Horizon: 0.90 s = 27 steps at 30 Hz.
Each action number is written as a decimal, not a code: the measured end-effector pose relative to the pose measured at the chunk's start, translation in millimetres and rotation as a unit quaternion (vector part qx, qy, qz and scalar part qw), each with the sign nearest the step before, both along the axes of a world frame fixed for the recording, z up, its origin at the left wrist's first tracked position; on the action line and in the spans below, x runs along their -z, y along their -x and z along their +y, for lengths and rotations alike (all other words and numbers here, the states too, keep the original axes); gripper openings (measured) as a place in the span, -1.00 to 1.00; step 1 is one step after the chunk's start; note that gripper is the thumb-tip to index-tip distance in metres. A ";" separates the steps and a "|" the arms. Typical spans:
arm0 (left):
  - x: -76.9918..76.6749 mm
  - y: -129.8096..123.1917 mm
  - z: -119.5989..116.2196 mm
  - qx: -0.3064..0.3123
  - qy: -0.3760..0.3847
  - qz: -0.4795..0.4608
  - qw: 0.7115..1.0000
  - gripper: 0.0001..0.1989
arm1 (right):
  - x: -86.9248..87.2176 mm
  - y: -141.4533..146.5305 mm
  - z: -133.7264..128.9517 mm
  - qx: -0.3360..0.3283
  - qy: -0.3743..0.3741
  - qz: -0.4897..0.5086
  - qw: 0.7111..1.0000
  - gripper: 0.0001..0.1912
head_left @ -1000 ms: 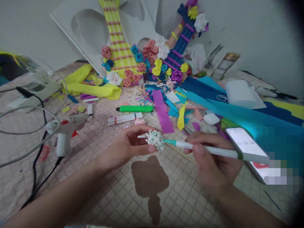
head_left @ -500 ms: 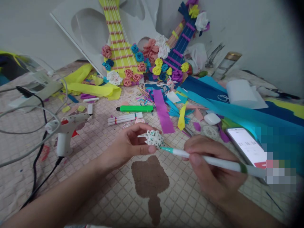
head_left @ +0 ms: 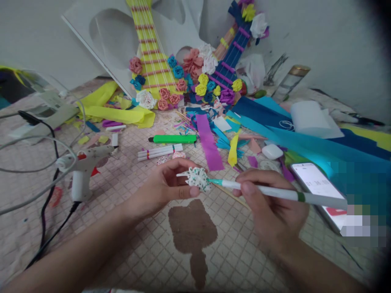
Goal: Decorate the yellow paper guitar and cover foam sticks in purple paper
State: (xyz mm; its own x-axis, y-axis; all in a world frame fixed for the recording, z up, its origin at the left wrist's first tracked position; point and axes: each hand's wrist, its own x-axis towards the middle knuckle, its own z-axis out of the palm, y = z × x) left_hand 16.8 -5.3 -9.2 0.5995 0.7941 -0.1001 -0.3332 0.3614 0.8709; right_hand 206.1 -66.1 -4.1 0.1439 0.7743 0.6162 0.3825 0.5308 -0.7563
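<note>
Between the thumb and fingers of my left hand (head_left: 171,183) is a small white paper flower (head_left: 198,178) speckled with green dots. My right hand (head_left: 271,203) grips a white marker (head_left: 269,191) with a green tip and a green band. The marker's tip touches, or nearly touches, the right side of the flower. Both hands are above the tiled-pattern tabletop (head_left: 134,252), over a brown torn patch (head_left: 194,228). Just beyond my left hand lie several white markers (head_left: 160,151) and a green cutter knife (head_left: 174,139).
A hot glue gun (head_left: 82,171) with cables stands at left. Upright at the back are a yellow paper guitar (head_left: 149,61) and a blue one (head_left: 229,61) with paper flowers. Crepe paper strips (head_left: 209,142) and scraps spread across the middle. A lit phone (head_left: 317,191) lies at right.
The marker's tip has moved up along the flower's right side, and my right hand has shifted slightly, levelling the marker. My left hand holds the flower in nearly the same place.
</note>
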 end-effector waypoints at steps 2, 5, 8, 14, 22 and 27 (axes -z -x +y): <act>-0.3 0.3 0.0 0.001 0.000 -0.001 1.000 -0.70 | -0.3 0.0 0.4 0.011 -0.009 0.005 1.000 -0.87; -0.8 0.7 0.2 0.001 -0.004 -0.001 1.000 -0.69 | -0.6 0.2 1.3 -0.002 -0.001 0.001 1.000 -0.86; -1.3 0.8 0.3 -0.004 -0.002 0.001 1.000 -0.68 | -0.4 0.9 1.6 -0.020 -0.038 0.032 0.999 -0.86; -1.3 0.5 0.6 -0.013 0.018 -0.017 1.000 -0.68 | -0.8 2.8 2.3 -0.029 -0.047 0.040 0.998 -0.88; -2.1 0.5 0.3 -0.015 0.026 -0.015 0.999 -0.68 | -1.7 1.7 0.8 -0.071 -0.053 0.044 0.995 -0.80; -0.9 -1.3 -0.4 -0.017 0.016 -0.004 1.000 -0.69 | -4.0 0.4 -2.0 -0.087 -0.024 0.009 0.996 -0.79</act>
